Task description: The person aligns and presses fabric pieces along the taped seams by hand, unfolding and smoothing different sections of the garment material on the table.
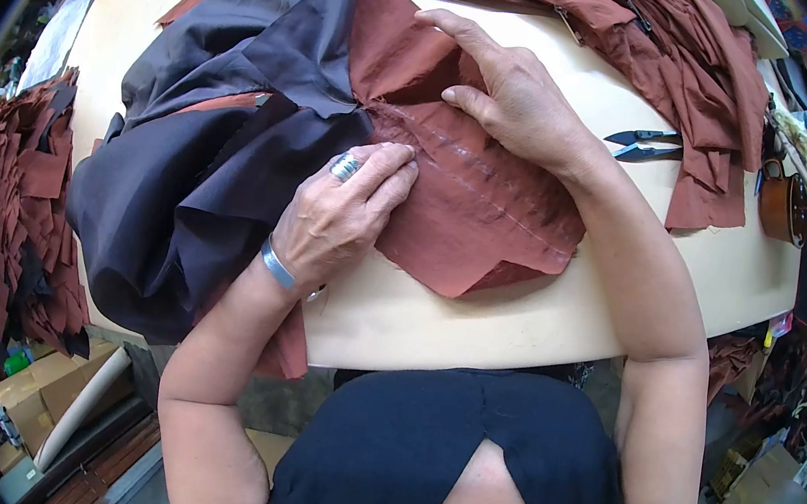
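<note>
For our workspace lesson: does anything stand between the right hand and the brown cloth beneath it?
Nothing visible does: the right hand appears to touch the brown cloth directly. The snips lie to the right.

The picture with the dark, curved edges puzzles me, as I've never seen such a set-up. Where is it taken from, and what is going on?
There is no robot here, just a person's two bare hands. The one view comes from a camera worn on the head, looking forward and down.

The left hand, wearing a ring and bracelet, has its fingertips pinched together at reddish-brown cloth; what is between them is hidden. The right hand is spread open over that cloth.

Dark cloth lies alongside. On the pale table are also snips and more brown fabric.
</note>
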`<state>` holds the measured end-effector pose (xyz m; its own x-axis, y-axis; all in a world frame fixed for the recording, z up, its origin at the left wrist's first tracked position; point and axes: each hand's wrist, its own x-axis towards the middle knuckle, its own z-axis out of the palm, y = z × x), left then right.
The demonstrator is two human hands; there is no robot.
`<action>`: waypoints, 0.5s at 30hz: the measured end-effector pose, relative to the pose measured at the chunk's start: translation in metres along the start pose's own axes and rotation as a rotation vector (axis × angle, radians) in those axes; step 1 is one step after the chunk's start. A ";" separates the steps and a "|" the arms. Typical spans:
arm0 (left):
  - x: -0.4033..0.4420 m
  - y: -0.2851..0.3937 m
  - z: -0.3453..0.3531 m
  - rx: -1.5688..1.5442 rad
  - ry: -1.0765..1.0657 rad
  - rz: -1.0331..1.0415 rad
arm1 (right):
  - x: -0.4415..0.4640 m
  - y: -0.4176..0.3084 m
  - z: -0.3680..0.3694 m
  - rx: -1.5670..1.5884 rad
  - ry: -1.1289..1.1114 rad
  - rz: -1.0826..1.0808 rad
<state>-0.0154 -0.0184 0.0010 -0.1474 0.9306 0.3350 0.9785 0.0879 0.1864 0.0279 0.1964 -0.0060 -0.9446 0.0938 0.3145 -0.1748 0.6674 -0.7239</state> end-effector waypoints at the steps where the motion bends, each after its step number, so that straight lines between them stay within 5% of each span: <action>1: 0.000 0.000 -0.001 0.010 -0.008 0.003 | 0.000 0.000 0.001 -0.002 0.004 -0.019; 15: 0.012 -0.002 -0.005 0.108 -0.115 0.006 | 0.000 0.002 0.001 -0.033 0.013 -0.067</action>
<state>-0.0201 -0.0090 0.0097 -0.1301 0.9653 0.2263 0.9901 0.1143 0.0818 0.0269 0.1972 -0.0077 -0.9273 0.0576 0.3698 -0.2280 0.6968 -0.6801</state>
